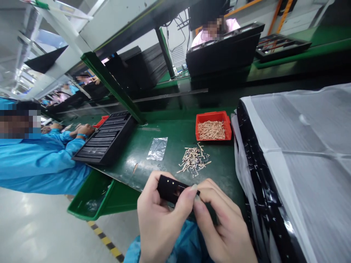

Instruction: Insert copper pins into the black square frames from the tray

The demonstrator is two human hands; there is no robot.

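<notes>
At six o'clock, the left hand (159,219) is gripping a black part (164,188) while the right hand (223,219) is touching its three-o'clock end, the pinch unclear, in apparent fingertip work whose next move is probably calling for steadiness.

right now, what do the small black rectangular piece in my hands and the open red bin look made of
Small black rectangular piece: perhaps glossy plastic or glass, given its faint reflection. Open red bin: likely moulded plastic, smooth, from its even colour and thin walls.
</notes>
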